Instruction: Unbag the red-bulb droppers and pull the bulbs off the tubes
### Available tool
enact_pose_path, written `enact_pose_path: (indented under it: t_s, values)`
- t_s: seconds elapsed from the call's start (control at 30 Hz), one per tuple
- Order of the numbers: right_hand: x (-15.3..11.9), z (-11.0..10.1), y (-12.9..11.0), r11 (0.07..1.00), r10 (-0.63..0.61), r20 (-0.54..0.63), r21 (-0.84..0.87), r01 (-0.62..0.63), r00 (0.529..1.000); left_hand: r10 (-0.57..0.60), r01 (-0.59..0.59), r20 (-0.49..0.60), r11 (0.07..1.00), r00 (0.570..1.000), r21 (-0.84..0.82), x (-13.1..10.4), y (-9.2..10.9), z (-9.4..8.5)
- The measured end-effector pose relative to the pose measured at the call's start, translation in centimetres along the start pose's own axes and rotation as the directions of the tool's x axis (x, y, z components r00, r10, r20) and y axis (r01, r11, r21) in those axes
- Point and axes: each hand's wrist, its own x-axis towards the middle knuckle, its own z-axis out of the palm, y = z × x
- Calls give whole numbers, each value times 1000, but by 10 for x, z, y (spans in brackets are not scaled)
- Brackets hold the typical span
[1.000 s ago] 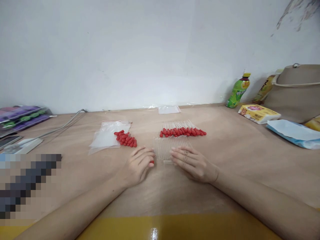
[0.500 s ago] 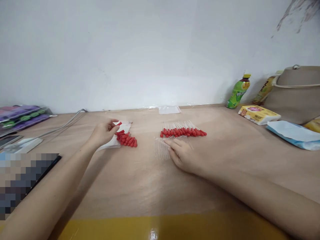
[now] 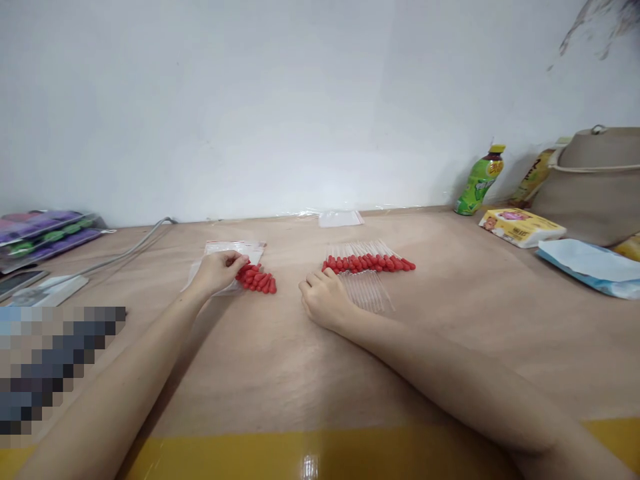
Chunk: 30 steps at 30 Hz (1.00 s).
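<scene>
Reaching over the clear bags [image 3: 257,252] with the left hand [image 3: 217,272], pinching a red piece [image 3: 247,261] at the left end of the loose red pile [image 3: 261,282]; best to lift singly, lightly, without scattering. Resting low with the right hand [image 3: 326,299], curled beside the clear sticks [image 3: 367,291], below the red-tipped row [image 3: 370,264]; impossible to tell whether gripping anything; best to avoid nudging.

left hand [image 3: 220,272] lowered to the red pile [image 3: 259,280], right hand [image 3: 325,299] shifted to the clear sticks' [image 3: 367,292] left side
</scene>
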Motion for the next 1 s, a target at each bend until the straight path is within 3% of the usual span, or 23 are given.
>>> enact_pose_path:
  t_s: [0.1,0.2,0.27,0.33,0.47,0.53,0.63,0.7,0.83,0.9,1.0]
  values:
    - [-3,-1,-4,998,45,7,41,-45,999,-1,5,-54,997,999,76,-1,3,-6]
    - [-4,-6,-7,993,92,12,72,-93,996,32,-22,-185,998,982,56,-3,12,-8]
    - [-5,-10,-7,989,112,30,90,-114,993,82,-73,-295,997,952,41,-10,25,-3]
    - [-6,-13,-7,987,121,55,103,-126,991,171,-170,-337,985,926,32,-23,43,8]
    - [-7,-13,-6,985,133,52,106,-138,990,444,-452,-134,892,886,-33,-55,77,40]
    - [-8,-13,-4,982,149,25,111,-151,989,473,-475,-91,880,877,-7,-58,84,52]
    - [-7,-13,-2,977,180,-2,118,-179,984,441,-431,-36,889,897,153,-31,84,59]
    - [-7,-15,0,975,190,-13,116,-188,982,340,-351,94,881,936,317,3,81,59]
    - [-14,-18,4,982,164,-45,105,-159,985,246,-320,239,881,939,349,66,73,65]
    - [-25,-21,9,984,152,-70,101,-145,986,204,-293,265,884,942,363,82,69,70]
    - [-47,-26,23,989,123,-123,92,-112,985,169,-250,234,892,957,378,88,66,70]
